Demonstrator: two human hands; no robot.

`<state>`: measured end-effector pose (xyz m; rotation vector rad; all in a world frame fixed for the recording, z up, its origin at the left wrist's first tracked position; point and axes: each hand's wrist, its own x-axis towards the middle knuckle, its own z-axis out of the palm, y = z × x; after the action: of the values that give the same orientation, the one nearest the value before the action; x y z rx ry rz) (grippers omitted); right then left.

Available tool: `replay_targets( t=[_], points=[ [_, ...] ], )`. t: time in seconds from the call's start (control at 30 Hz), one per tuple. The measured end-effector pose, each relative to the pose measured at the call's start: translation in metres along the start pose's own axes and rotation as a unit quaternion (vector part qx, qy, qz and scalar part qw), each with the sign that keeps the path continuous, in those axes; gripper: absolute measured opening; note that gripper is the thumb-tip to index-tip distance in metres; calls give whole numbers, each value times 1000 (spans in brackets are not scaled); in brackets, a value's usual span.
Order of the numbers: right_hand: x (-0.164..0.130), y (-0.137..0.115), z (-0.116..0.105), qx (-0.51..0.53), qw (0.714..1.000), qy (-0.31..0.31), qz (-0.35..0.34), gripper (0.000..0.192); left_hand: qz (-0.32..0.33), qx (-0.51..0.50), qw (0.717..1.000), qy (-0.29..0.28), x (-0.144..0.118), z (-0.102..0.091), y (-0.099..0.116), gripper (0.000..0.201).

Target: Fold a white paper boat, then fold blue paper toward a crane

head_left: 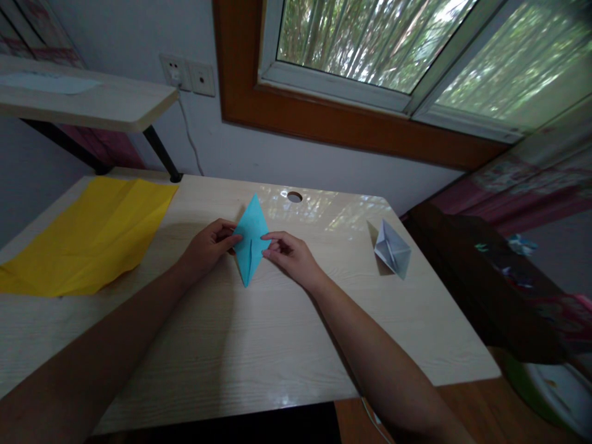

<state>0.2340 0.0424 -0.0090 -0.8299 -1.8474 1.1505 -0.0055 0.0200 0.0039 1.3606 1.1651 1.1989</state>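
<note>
Blue origami paper, folded into a long kite-diamond with sharp tips top and bottom and a centre crease, lies flat at frame centre on the pale wood-grain table. Left hand pinches its left edge, fingers curled closed on the paper. Right hand pinches the right edge, fingertips closed on the paper too. Yellow paper sheet, large, creased, matte, lies flat at left of frame. Small grey-white folded paper model, angular with pointed flaps, sits right of centre, well apart from the hands. Round cable hole in the tabletop just above the blue tip. Wall socket with white cord upper left; wood-framed window upper right.
</note>
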Motion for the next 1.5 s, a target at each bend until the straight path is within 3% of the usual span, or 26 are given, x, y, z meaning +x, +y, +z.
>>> replay_targets(
  t=[0.4,0.57,0.87,1.1,1.5],
  points=[
    [0,-1,0,17,1000,-4,25,28,24,10,999,-21,-2,0,-5,59],
    [0,0,1,29,998,24,42,26,50,18,999,-7,-3,1,-8,66],
    [1,-10,1,62,996,50,51,27,17,-48,996,-72,-5,0,-11,89],
    [0,-1,3,121,991,34,41,31,5,-110,987,-117,-10,2,-7,100],
    [-1,-1,4,93,994,-34,38,36,0,-11,998,-58,-5,3,-15,107]
  ],
)
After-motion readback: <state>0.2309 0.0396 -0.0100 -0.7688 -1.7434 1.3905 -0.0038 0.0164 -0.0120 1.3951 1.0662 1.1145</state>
